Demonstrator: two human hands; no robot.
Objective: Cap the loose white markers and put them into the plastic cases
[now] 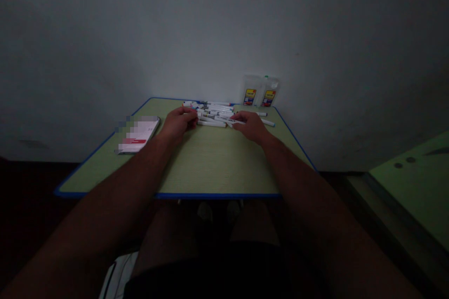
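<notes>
White markers point(219, 111), several of them, lie in a loose heap at the back of the table. At the heap's left end is my left hand point(178, 124), its fingers curled in and its thumb laid over marker ends; what lies inside its grip is hidden. From the right, my right hand point(251, 125) reaches in with thumb and fingers closed on a slim white marker point(239, 122). Just in front, another marker point(212, 124) with an orange-brown end lies crosswise between the hands. Beyond the right hand, a marker with a light blue end point(268, 123) points to the right.
Two clear plastic cases point(250, 96) with yellow and red labels stand against the wall at the back right. On the left lies a phone-like device point(136, 136) with a lit screen. A blue edge point(217, 195) runs round the greenish table point(217, 163).
</notes>
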